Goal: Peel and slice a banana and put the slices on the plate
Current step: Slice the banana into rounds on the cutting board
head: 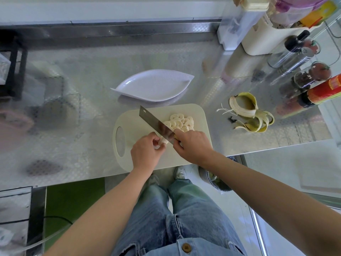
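A cream cutting board (199, 115) lies at the counter's front edge. Several round banana slices (180, 122) are piled on it, right of a cleaver blade (155, 122). My right hand (192, 145) grips the cleaver's handle, with the blade angled toward the far left. My left hand (145, 151) pinches the short remaining banana stub (163, 140) against the board, just left of the blade. Behind the board sits a white leaf-shaped plate (153, 86) with nothing on it.
The banana peel (249, 112) lies on the steel counter (73, 100) to the right of the board. Bottles, spice jars (302, 78) and white containers (258, 37) crowd the back right corner. A black rack (13, 71) stands at far left.
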### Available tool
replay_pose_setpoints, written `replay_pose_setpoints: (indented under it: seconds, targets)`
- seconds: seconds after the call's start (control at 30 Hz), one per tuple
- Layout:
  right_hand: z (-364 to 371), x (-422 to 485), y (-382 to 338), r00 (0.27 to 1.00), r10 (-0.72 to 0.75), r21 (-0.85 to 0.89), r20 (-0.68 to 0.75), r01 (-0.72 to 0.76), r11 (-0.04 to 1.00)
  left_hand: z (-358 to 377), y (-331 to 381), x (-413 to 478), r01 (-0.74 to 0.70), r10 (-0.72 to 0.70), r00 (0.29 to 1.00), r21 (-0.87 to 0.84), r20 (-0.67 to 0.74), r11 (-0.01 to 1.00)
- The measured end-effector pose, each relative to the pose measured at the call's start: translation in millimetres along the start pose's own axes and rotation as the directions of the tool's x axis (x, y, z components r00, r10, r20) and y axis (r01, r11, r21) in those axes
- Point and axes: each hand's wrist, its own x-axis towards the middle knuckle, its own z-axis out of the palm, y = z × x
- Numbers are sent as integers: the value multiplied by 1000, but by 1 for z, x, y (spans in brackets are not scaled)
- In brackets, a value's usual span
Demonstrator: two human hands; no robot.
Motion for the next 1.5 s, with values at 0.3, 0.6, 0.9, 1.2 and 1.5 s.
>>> replay_pose_setpoints:
  seconds: [0.3,0.6,0.9,1.2,1.5]
  targets:
    - [19,1,0,999,18,20,26,-18,1000,4,-3,0,22,-22,1000,-25,0,999]
    - [17,2,1,999,6,14,32,-6,1000,4,-2,-1,19,-19,1000,-46,-13,999]
    - [1,-1,0,999,0,40,-41,2,999,3,-1,-1,2,-3,1000,-34,-30,999]
    - [8,-1,1,1000,-2,10,6,2,1000,4,-2,-1,25,-26,999,-40,-26,999]
    - [24,3,-1,999,31,19,31,-32,999,3,-2,-1,47,-48,999,-48,-14,998]
